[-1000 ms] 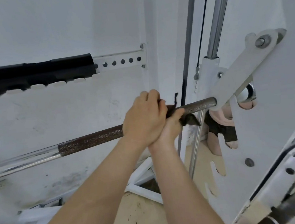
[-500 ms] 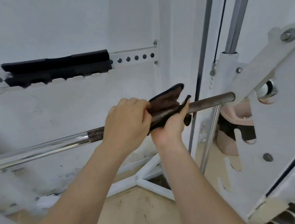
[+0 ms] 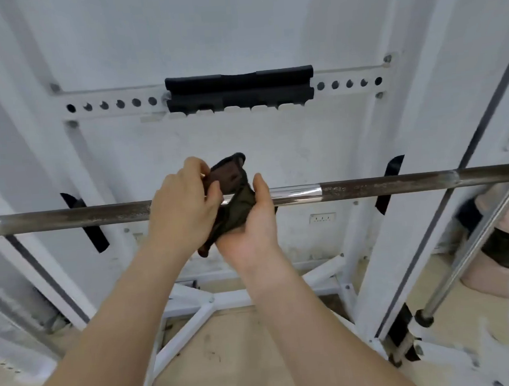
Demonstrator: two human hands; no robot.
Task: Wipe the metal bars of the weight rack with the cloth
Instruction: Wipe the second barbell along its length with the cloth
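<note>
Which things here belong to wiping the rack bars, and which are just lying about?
For the job: dark cloth, held by left hand and right hand; horizontal metal bar.
Just about: black pad on the perforated rail; wall socket.

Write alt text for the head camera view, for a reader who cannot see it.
Two bare hands hold a dark cloth at a horizontal metal bar: left hand pinching its top, right hand cupping it from below. A white rack frame stands behind.

Head-worn wide view, forward and down, near the bar.
</note>
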